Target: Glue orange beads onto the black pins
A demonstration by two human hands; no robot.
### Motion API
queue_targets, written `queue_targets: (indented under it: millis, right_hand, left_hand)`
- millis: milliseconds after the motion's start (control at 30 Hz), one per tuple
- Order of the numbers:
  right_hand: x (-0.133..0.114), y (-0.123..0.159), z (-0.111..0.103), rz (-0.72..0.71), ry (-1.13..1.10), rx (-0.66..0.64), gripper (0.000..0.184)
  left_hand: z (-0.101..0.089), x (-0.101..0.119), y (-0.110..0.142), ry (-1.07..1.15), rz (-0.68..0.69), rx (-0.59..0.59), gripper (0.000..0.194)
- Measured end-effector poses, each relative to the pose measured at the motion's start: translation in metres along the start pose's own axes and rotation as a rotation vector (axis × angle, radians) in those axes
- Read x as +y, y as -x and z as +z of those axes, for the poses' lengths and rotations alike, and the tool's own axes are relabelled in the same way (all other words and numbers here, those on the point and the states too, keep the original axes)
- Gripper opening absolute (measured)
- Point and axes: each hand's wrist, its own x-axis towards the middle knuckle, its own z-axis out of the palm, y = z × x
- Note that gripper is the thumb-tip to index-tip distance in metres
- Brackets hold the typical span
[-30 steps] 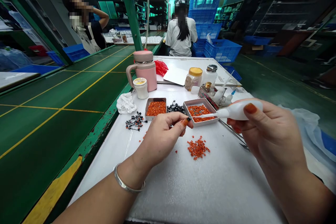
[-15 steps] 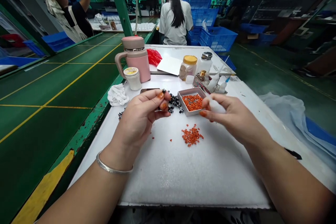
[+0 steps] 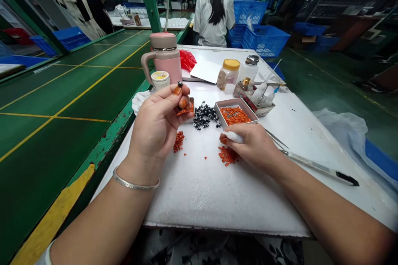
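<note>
My left hand (image 3: 158, 120) is raised over the table's left side, thumb and fingers pinching a small black piece (image 3: 179, 84). My right hand (image 3: 251, 140) is closed around a small white squeeze bottle (image 3: 234, 136), low over a pile of tiny orange pieces (image 3: 228, 156). Its nozzle is hard to make out. Just beyond it, a shallow box (image 3: 239, 123) holds more orange pieces. Between the hands lies a heap of black stemmed parts (image 3: 205, 116). Partly hidden behind my left hand are a second container of orange pieces (image 3: 190, 105) and another loose orange pile (image 3: 178, 141).
Tweezers (image 3: 276, 138) and a long thin tool with a black tip (image 3: 323, 167) lie right. Behind stand a pink jug (image 3: 168, 64), a yellow-lidded jar (image 3: 228, 74), a metal-topped bottle (image 3: 248, 68) and a box of small bottles (image 3: 264, 107). A green conveyor (image 3: 77, 95) runs left. Two people are beyond.
My right hand has moved left and down with the squeeze bottle, from beside the box to the orange pile. My left hand has risen slightly, still pinching the black piece. The view has shifted.
</note>
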Motion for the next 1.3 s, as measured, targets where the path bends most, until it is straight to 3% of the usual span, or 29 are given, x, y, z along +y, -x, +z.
queue_targets:
  millis: [133,233,567,767,967,1300]
  right_hand:
    - [-0.010,0.002,0.018,-0.225,-0.013,-0.072,0.020]
    - [-0.014,0.003,0.028,-0.269,0.095,-0.111,0.029]
    - [-0.018,0.007,0.031,-0.244,0.279,-0.138,0.027]
    - [-0.019,0.006,0.029,-0.207,0.267,-0.168,0.024]
    - [-0.016,0.005,0.023,-0.143,0.142,-0.102,0.020]
    - [-0.022,0.005,0.022,-0.081,0.358,-0.190,0.028]
  left_hand:
    - [-0.003,0.004,-0.001,0.009,0.066,0.063,0.007]
    - [-0.006,0.009,-0.002,-0.019,0.102,0.117,0.005]
    - [-0.009,0.010,-0.003,-0.015,0.124,0.109,0.009]
    - [-0.008,0.007,-0.002,-0.023,0.126,0.072,0.010]
    - [-0.003,0.001,-0.001,-0.070,0.080,0.019,0.009]
    - [-0.002,-0.001,-0.001,-0.109,0.080,0.042,0.009]
